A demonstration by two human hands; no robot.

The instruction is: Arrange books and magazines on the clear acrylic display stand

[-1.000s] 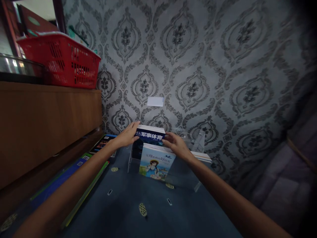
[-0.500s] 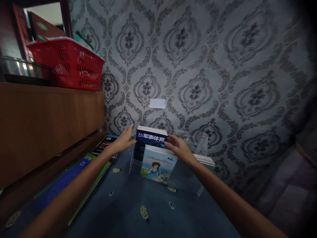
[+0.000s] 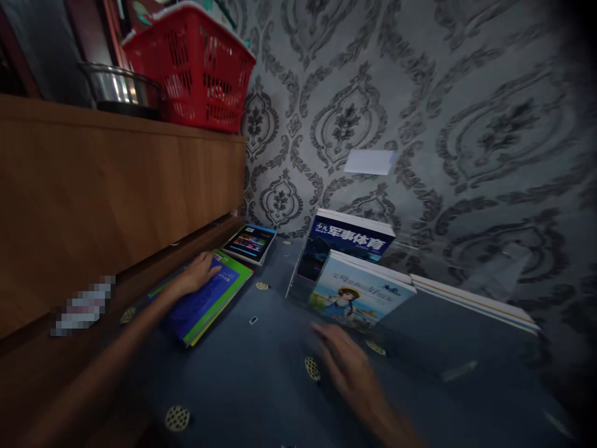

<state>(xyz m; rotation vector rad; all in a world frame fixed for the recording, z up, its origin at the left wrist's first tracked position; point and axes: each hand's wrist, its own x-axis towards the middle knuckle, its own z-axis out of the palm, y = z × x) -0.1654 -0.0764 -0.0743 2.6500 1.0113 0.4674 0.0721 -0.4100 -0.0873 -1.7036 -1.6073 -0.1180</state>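
My left hand (image 3: 199,272) rests on a stack of thin books with a blue and green cover (image 3: 205,305), at the upper left part of the cover. Its thumb and fingers lie slightly apart. Low over the table is my right hand (image 3: 347,364), blurred at the fingertips, with nothing in it. Just beyond it a light blue book with a girl in a hat (image 3: 364,289) stands upright in a clear stand. Behind that stands a taller dark blue book (image 3: 347,239) with white lettering.
A black-covered book (image 3: 252,244) lies flat beyond the stack. White-edged books (image 3: 476,302) stand on the right. Along the left runs a wooden cabinet (image 3: 116,180) bearing a red basket (image 3: 205,68) and a metal pot (image 3: 124,90). A patterned wall closes off the back.
The view has turned left. My left hand has moved from beside the dark blue book onto the flat stack. My right hand has come away from the upright books toward me.
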